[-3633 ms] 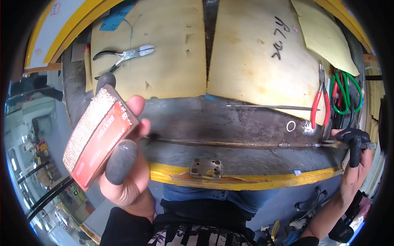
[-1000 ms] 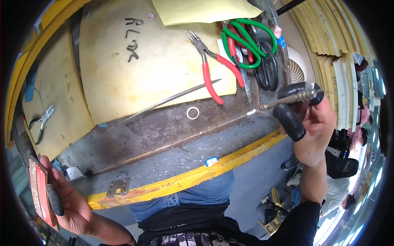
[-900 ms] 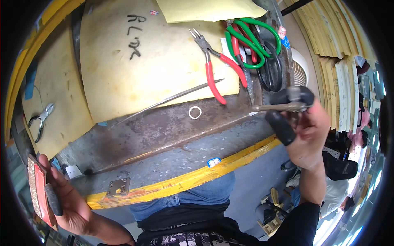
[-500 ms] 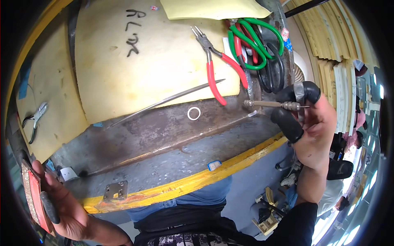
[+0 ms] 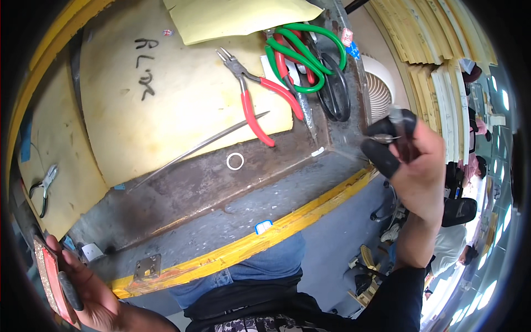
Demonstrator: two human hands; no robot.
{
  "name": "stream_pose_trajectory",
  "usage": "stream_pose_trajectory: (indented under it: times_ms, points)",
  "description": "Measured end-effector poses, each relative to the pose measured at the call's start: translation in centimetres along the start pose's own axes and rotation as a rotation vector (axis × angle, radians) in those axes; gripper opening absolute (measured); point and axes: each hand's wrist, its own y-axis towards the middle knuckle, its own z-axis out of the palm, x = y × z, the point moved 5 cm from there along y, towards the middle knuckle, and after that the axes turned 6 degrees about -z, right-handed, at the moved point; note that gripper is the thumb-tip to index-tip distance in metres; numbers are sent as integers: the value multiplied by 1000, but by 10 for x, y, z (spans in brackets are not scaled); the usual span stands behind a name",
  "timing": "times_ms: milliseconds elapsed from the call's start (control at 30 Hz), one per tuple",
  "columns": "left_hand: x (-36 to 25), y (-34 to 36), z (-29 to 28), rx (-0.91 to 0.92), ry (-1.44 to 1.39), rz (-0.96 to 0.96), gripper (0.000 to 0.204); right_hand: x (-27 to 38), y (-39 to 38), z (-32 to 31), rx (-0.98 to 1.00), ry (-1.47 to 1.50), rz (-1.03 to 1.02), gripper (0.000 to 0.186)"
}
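Note:
At the lower left, my left hand [image 5: 91, 296] is closed around a flat red block [image 5: 52, 271] with a speckled, gritty-looking outer side. A black cover sits on one of its fingers. My right hand [image 5: 415, 152], raised at the right, has black covers on the thumb and forefinger. They pinch a slim metal pin vise [image 5: 381, 138], now foreshortened and blurred. A grey band [image 5: 396, 114] shows at the forefinger. On the bench lie a white ring [image 5: 235, 161], red-handled pliers [image 5: 249, 97] and a long, pointed metal tool [image 5: 204, 145].
Green-handled [image 5: 310, 61] and black-handled tools [image 5: 336, 99] crowd the tray's far right corner. Small pliers [image 5: 45, 188] lie at the left. A yellow wooden edge [image 5: 232, 255] runs along the front. Beyond stand a round ribbed fan-like thing [image 5: 379, 88] and stacked boards [image 5: 428, 33].
The bench things have shifted left in view. My right hand has turned the pin vise from lengthwise in view to foreshortened. My left hand keeps its hold on the red block.

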Motion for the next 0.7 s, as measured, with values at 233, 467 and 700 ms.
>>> stream_pose_trajectory:
  times_ms: [233, 467, 700]
  points:
    - [0, 2, 3, -46, 108, 16, 70, -4, -12, -22, 0, 134, 100, 16]
    - [0, 3, 9, 46, -32, -9, 72, -11, -11, -26, -43, 137, 150, 21]
    - [1, 1, 5, 15, -17, -19, 69, -19, -12, -25, -135, 146, 177, 17]
